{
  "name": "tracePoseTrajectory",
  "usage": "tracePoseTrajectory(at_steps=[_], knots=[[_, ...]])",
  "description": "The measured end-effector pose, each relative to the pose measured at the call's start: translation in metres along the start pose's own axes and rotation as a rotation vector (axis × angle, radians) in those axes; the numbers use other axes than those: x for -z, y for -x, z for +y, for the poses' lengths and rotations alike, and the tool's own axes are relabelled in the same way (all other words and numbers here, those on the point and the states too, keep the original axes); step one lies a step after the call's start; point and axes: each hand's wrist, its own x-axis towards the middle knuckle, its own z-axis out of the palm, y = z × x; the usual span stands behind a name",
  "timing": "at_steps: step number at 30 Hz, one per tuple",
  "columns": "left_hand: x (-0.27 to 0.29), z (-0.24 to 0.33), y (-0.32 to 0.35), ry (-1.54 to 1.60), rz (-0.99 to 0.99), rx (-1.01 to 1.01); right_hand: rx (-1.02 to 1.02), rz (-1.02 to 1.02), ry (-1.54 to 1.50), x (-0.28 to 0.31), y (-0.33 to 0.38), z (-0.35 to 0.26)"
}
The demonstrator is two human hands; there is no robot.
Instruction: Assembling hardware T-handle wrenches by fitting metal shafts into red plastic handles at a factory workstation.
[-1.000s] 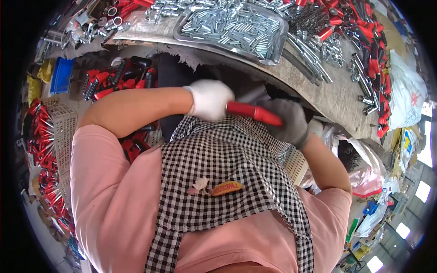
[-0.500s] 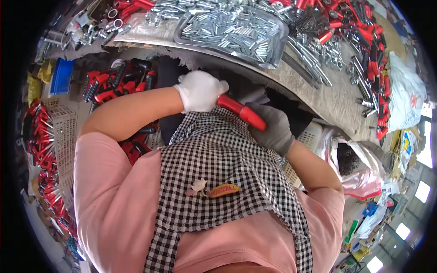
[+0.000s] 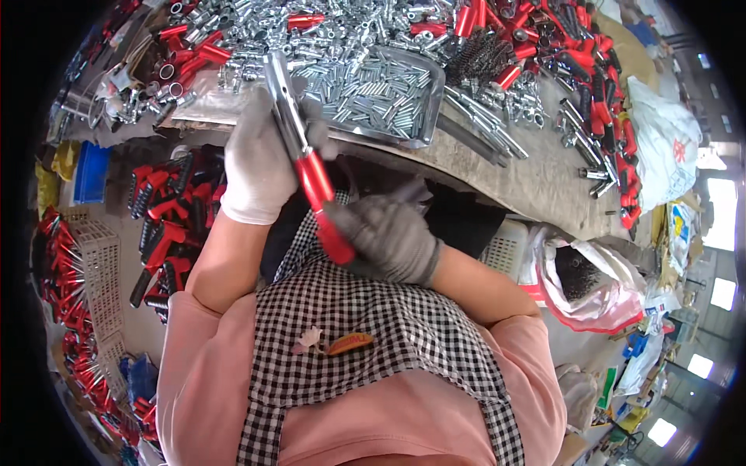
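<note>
A tubular tool with a red body and a shiny chrome shaft slants across in front of me, its chrome end pointing up toward the bench. My left hand, in a whitish glove, is closed around the chrome shaft just above the red body. My right hand, in a grey glove and slightly blurred, grips the red lower end near my checked apron. Behind the chrome end lies a metal tray full of small silver pins. The tool's exact kind is not clear.
Loose chrome fittings and red parts are heaped along the bench. Long metal rods lie right of the tray. Red-and-black handles are piled at lower left beside a plastic crate. An open white sack stands at right.
Both hands have swung the tool to a steeper slant, with its chrome end up. My left hand has moved left, and the chrome shaft now shows. The view has shifted, showing more of the bench.
</note>
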Motion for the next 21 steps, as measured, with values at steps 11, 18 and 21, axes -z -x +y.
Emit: tracePoseTrajectory(at_steps=[11,18,21], knots=[[0.028,-0.006,0.006,-0.669,-0.410,0.660,-0.979,0.127,0.921,0.159,0.065,0.213],[0.014,-0.003,-0.008,-0.680,-0.513,0.676,-1.221,-0.307,0.830,0.172,0.041,0.272],[0.007,0.003,-0.008,-0.672,-0.496,0.632,-1.164,-0.288,0.766,0.177,0.023,0.265]])
